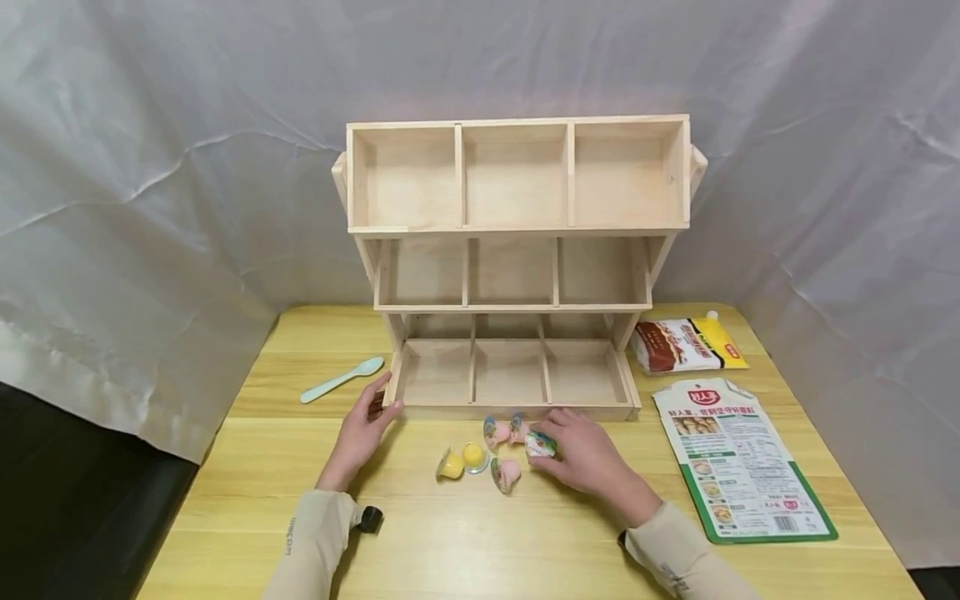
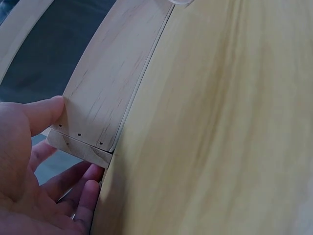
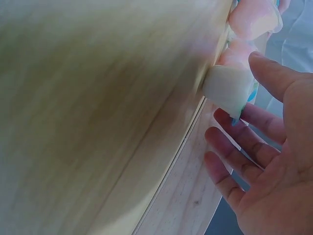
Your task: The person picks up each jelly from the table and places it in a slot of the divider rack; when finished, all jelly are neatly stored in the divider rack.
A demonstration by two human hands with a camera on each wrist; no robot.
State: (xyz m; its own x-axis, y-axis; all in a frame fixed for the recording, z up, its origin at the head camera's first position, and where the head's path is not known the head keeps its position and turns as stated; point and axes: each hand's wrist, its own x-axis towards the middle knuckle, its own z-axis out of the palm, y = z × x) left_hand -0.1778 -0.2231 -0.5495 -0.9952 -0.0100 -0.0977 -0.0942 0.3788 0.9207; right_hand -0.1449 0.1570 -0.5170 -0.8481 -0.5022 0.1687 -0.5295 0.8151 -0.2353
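Beige sleeve [image 1: 318,525] nearest. Pinching rack [image 1: 513,309] in left hand [image 1: 362,435], white cup [image 1: 540,444] in loosely curled right hand [image 1: 588,457]. Likely light, squeezable cup; grip sideways.

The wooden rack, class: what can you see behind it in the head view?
Behind the wooden rack hangs a grey sheet, visible above it and to both sides. Whatever the rack itself covers there is hidden.

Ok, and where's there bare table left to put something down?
The widest free patch of table is between the sleeves, on the near side of the jelly cups. Another lies below the spoon, left of the left hand. It's crowded between that hand and the right hand, and along the right, with the pouch and flat packet.
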